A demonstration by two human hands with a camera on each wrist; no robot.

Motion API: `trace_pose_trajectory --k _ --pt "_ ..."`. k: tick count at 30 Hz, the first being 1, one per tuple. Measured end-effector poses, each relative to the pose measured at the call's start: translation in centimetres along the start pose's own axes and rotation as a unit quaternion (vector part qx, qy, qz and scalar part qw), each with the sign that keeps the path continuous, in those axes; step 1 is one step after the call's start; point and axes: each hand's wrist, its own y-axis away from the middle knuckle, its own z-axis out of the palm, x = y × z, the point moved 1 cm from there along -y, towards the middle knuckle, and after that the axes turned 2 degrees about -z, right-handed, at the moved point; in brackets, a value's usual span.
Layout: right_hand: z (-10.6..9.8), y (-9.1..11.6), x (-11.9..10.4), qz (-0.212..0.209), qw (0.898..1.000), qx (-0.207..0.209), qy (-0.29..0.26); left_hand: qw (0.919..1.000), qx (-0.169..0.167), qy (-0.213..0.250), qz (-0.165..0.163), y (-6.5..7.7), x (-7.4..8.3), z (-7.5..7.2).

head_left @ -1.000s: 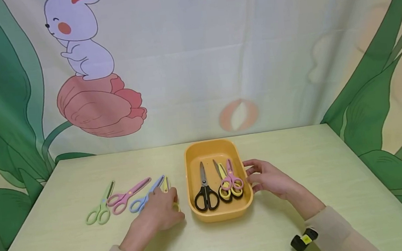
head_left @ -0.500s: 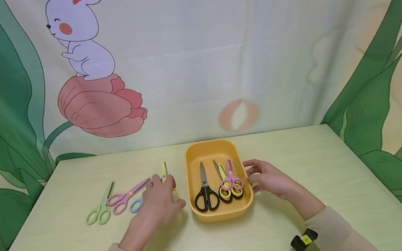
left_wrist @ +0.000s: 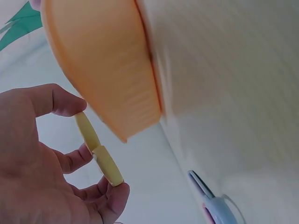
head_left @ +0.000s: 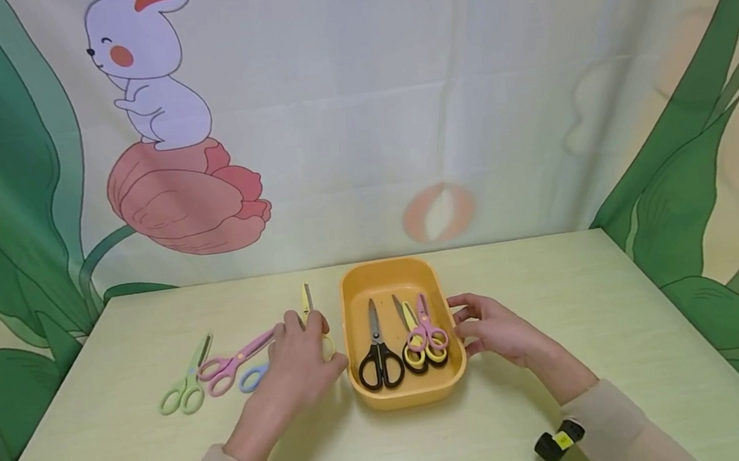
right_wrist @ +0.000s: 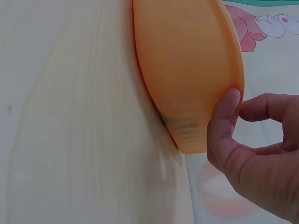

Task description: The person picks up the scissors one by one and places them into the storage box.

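Note:
Yellow scissors [head_left: 307, 301] are gripped in my left hand [head_left: 298, 362], blades pointing away. In the left wrist view, the thumb and fingers pinch their yellow handle [left_wrist: 108, 165], beside the tray wall. My right hand [head_left: 491, 327] holds the right side of the orange-yellow tray [head_left: 407, 399], with fingertips at its rim. In the tray lie black scissors [head_left: 379, 353] on the left. On its right, pink scissors [head_left: 425, 333] overlap yellow scissors [head_left: 408, 313] and another black-handled pair, partly covered. The left hand hides most of the blue scissors [head_left: 252, 379].
Left of the left hand, pink scissors [head_left: 239, 358] and light green scissors [head_left: 185, 389] lie on the pale wooden table [head_left: 94, 440]. A printed curtain [head_left: 330, 114] hangs behind the table's back edge.
My left hand has lifted the yellow scissors and moved them slightly right and away, closer to the tray. The right hand and tray stay in place.

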Motion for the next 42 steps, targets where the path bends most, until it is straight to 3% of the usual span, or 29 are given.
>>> trace_pose_trajectory --k 9,30,42 --pt "0.0 -0.2 0.0 0.003 1.000 -0.002 -0.002 0.9992 -0.008 0.040 0.004 0.1 1.5 -0.3" --pt "0.1 0.1 -0.4 0.005 1.000 -0.008 -0.003 0.9930 -0.037 0.100 0.050 0.1 4.9 -0.3" --pt "-0.1 0.0 -0.3 0.008 1.000 -0.009 -0.003 0.9934 -0.065 0.062 0.072 -0.3 6.3 0.6"
